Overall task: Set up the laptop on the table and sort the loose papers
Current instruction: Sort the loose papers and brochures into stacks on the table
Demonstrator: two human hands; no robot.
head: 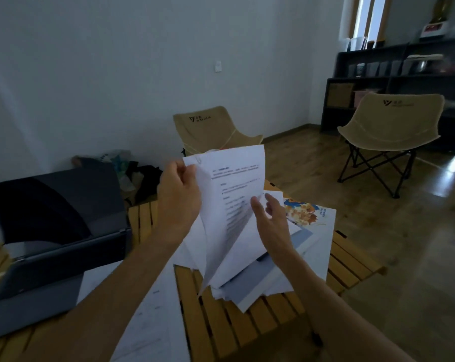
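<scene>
Slatted wooden table (221,322); left hand (178,197) fingers pinch clipped printed papers (231,194), right hand (272,218) fingers spread.

Each of the two tan chairs, one by the wall (210,126) and one on the right (393,118), has a dark mark like a "V" on its back with small letters beside it, too blurry to read. The sheet (234,184) held up has printed lines, too small to read. The leafy booklet (312,212) has tiny words on its edge, also unreadable.
</scene>
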